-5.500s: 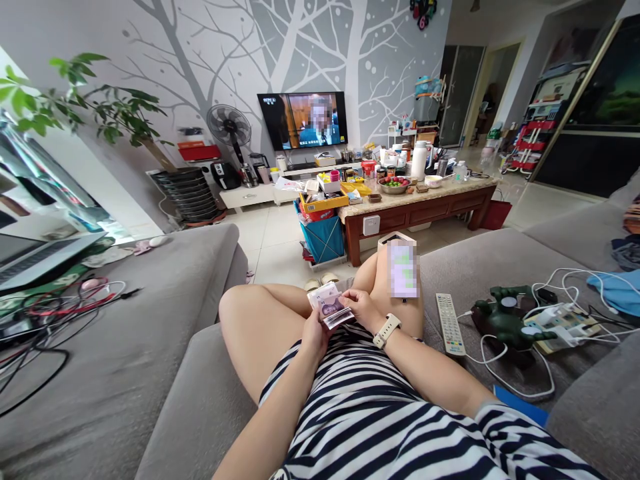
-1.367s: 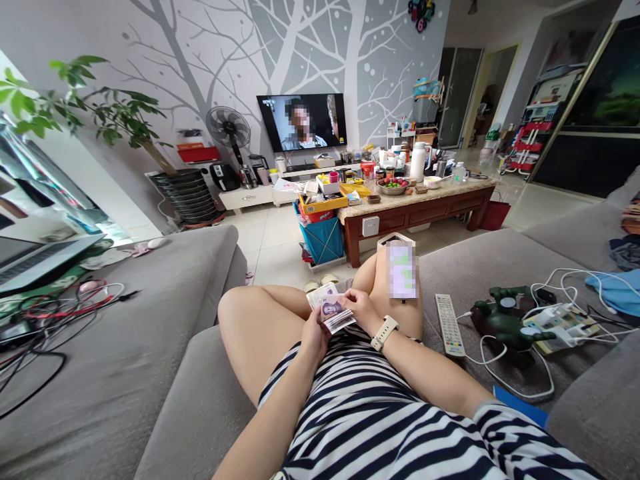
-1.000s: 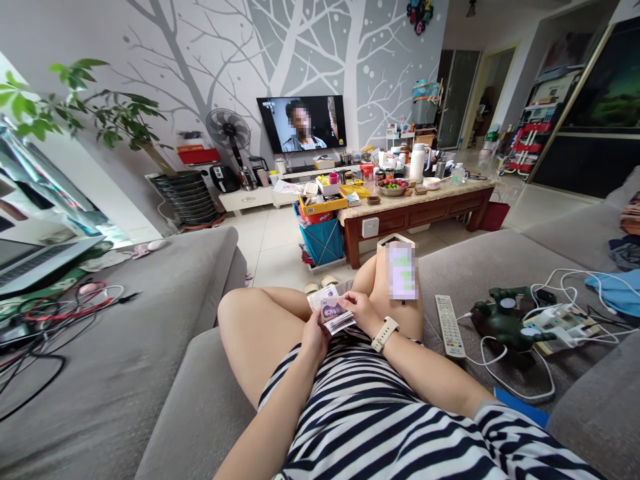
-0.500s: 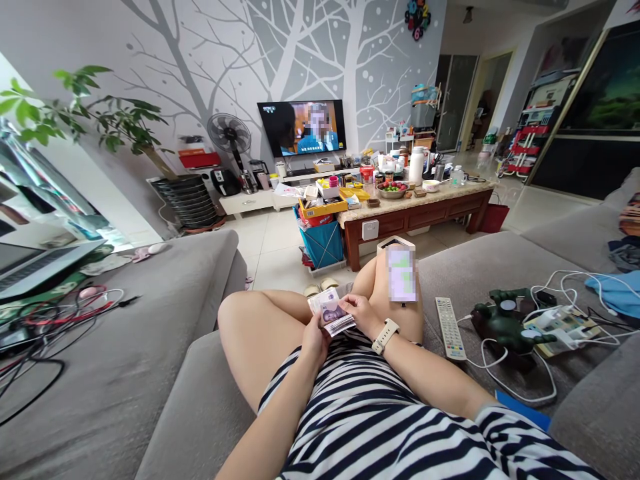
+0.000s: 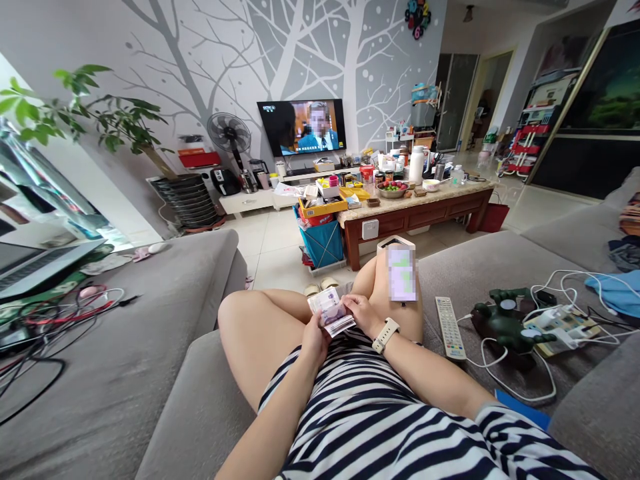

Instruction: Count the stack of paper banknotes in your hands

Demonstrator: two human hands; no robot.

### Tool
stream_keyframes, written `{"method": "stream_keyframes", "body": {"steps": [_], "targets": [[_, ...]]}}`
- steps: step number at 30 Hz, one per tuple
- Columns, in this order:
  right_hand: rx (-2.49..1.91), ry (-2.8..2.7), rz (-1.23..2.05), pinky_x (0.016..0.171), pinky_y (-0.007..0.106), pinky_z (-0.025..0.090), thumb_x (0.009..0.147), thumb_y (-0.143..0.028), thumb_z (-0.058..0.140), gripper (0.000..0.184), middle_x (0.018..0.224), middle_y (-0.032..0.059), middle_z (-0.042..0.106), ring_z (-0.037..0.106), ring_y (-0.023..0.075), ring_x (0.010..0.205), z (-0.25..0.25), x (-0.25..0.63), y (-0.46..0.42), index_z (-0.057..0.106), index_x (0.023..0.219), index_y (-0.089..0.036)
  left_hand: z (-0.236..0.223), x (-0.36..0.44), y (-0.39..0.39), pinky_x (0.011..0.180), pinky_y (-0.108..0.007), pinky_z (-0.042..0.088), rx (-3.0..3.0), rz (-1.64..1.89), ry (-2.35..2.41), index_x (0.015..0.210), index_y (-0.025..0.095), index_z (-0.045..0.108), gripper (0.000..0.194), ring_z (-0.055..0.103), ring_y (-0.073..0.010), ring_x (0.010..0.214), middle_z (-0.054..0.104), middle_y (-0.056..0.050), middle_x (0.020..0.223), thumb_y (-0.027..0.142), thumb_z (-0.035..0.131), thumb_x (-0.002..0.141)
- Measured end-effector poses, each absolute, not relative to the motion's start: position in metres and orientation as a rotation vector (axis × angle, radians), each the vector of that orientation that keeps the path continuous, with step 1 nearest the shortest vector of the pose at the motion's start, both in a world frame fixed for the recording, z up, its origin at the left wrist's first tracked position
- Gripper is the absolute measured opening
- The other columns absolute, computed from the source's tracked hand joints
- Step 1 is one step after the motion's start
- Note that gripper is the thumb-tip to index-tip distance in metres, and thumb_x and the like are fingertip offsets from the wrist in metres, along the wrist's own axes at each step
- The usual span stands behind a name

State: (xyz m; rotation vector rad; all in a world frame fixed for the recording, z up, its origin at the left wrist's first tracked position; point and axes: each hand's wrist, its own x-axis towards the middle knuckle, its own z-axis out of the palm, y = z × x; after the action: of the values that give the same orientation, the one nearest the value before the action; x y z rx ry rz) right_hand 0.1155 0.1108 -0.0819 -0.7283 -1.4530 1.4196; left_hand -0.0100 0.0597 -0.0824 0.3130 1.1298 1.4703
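Fingers of your right hand [image 5: 361, 315] pinch the edge of the purple-printed banknotes [image 5: 325, 303] while your left hand [image 5: 316, 337] clamps them above your lap [image 5: 345, 353], apparently leafing through, so the next move likely calls for sliding one note aside under a steady grip.

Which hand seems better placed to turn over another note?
Probably the right hand: its fingertips are at the edge of the notes, while the left hand is busy holding them from the other side.
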Motion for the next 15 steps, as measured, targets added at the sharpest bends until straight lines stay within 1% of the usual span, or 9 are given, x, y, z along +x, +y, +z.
{"method": "stream_keyframes", "body": {"steps": [2,4,8,12,15], "targets": [[-0.734,-1.453,1.446,0.052,0.027,0.036,0.08,-0.061,0.052,0.045,0.054,0.0001,0.053,0.047,0.0143,0.052,-0.084,0.115,0.112,0.056,0.063,-0.019,-0.083,-0.01,0.061,0.074,-0.033,0.058,0.31,1.472,1.113,0.114,0.01,0.062,0.037,0.071,-0.0203,0.076,0.073,-0.012,0.085,0.03,0.05,0.086],[-0.747,-1.449,1.448,0.051,0.026,0.036,0.078,-0.06,0.057,0.043,0.053,-0.0005,0.054,0.045,0.0131,0.05,-0.086,0.114,0.113,0.055,0.063,-0.019,-0.084,-0.009,0.062,0.074,-0.033,0.057,0.307,1.473,1.107,0.116,0.009,0.062,0.038,0.071,-0.0207,0.077,0.073,-0.012,0.086,0.03,0.05,0.086],[-0.795,-1.412,1.402,0.051,0.025,0.033,0.07,-0.054,0.069,0.04,0.052,-0.0042,0.049,0.041,0.0111,0.05,-0.088,0.114,0.117,0.049,0.062,-0.02,-0.083,-0.01,0.06,0.072,-0.033,0.058,0.306,1.464,1.117,0.116,0.009,0.061,0.037,0.07,-0.0197,0.072,0.073,-0.012,0.084,0.027,0.051,0.085],[-0.833,-1.392,1.363,0.053,0.024,0.033,0.068,-0.051,0.069,0.038,0.056,-0.0048,0.047,0.041,0.0112,0.054,-0.093,0.111,0.123,0.049,0.062,-0.019,-0.079,-0.01,0.056,0.07,-0.031,0.057,0.307,1.464,1.148,0.114,0.01,0.062,0.036,0.068,-0.0169,0.067,0.072,-0.009,0.08,0.024,0.056,0.082],[-0.845,-1.4,1.339,0.054,0.024,0.033,0.068,-0.049,0.069,0.038,0.056,-0.0049,0.045,0.04,0.0113,0.055,-0.098,0.11,0.126,0.048,0.06,-0.019,-0.077,-0.01,0.055,0.07,-0.031,0.057,0.319,1.458,1.143,0.111,0.009,0.063,0.033,0.068,-0.0168,0.066,0.072,-0.008,0.078,0.021,0.058,0.08]]}}
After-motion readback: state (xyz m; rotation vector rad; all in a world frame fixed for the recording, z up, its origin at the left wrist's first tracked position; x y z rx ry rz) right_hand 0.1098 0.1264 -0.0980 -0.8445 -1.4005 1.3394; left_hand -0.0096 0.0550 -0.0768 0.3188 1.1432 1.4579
